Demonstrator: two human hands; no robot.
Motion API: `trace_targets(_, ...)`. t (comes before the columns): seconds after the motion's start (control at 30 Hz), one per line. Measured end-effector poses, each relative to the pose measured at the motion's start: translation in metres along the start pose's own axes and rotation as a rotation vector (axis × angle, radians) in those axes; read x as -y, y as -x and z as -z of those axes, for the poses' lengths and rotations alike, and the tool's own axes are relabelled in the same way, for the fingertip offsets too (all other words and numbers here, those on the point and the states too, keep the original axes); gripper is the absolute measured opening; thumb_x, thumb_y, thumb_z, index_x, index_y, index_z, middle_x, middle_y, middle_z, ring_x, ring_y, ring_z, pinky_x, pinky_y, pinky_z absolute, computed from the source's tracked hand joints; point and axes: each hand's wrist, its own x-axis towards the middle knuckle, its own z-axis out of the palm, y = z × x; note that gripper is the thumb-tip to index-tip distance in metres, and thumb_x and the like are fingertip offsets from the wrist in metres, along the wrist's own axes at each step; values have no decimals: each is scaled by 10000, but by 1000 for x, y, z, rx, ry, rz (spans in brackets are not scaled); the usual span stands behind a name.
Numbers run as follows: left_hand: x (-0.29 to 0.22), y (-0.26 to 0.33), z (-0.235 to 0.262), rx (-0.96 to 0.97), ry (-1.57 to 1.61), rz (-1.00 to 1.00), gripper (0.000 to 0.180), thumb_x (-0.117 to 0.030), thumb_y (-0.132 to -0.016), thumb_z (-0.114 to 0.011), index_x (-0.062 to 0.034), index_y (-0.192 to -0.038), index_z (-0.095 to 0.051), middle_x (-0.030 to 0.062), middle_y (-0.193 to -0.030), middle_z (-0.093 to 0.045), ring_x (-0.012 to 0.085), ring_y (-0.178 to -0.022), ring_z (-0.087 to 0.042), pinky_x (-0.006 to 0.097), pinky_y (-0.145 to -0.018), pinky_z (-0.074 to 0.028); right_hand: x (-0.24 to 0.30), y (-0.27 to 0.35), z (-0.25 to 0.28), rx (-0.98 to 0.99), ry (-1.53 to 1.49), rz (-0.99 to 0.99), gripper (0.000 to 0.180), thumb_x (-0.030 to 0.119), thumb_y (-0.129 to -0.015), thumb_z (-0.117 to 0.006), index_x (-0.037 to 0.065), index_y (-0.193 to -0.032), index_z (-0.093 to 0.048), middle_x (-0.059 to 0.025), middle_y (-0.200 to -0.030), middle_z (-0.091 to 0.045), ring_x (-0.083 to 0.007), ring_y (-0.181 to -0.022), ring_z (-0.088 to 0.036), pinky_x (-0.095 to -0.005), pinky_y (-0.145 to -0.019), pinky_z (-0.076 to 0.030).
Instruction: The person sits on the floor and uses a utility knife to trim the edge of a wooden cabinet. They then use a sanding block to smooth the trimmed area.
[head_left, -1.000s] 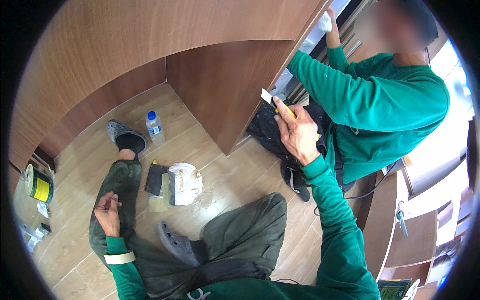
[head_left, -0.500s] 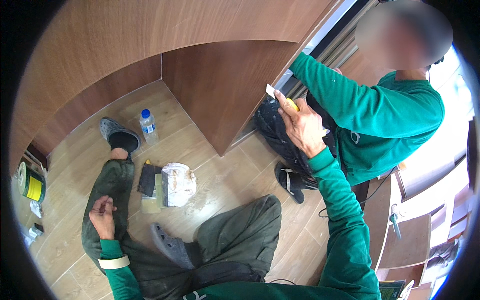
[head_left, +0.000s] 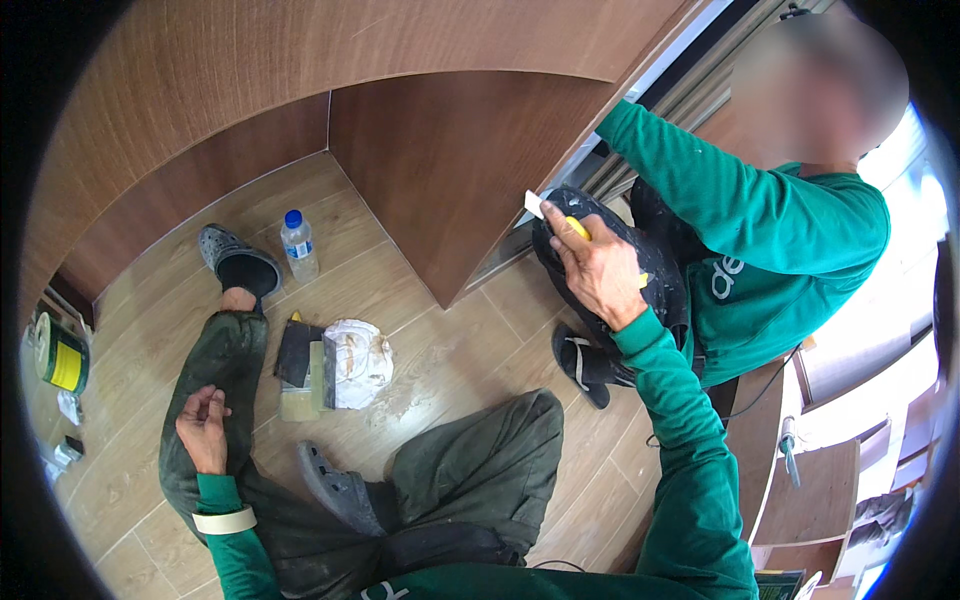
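Note:
In my right hand (head_left: 603, 272) is a yellow-handled putty knife (head_left: 577, 228). Its pale narrow blade points up and left, close to the lower edge of the wooden panel (head_left: 450, 170); I cannot tell whether they touch. My fingers wrap the handle, and the index finger stretches along it toward the blade. Over my left shin hovers or rests my left hand (head_left: 203, 432), its fingers curled and pinched together; anything in them is hidden. A cream ring like a tape roll (head_left: 224, 521) sits around my left wrist.
A water bottle (head_left: 299, 247) stands by my left shoe. Flat spreaders (head_left: 296, 358) lie beside a tub of white paste (head_left: 360, 365). At right, a co-worker in a green sweater (head_left: 790, 230) crouches by the panel. A green-and-yellow can (head_left: 62, 355) stands far left.
My right hand has shifted slightly down and left with the putty knife, its blade now lower. The co-worker has moved slightly down. My left hand stays nearly still.

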Motion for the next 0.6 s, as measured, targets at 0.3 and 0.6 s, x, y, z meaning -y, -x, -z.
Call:
trace_targets(0.3,7,0,-1,28,-37,-5,270,-154,-922,-727,68,-1074,-703,58,-804,-694,115,-673,-638,263,-642,-521,-5,-13,24,-45,26,-59,535,242,-939,-673,309,-1456,-551,-100,-793,-521,-297,-671,-635,-437,-583,-536)
trace_targets(0.6,-3,2,-2,24,-66,16,264,-148,-924,-720,69,-1073,-702,55,-804,-689,110,-671,-631,256,-637,-515,-4,-7,5,-22,4,-57,541,242,-936,-678,305,-1458,-548,-113,-820,-545,-312,-662,-624,-445,-583,-528)
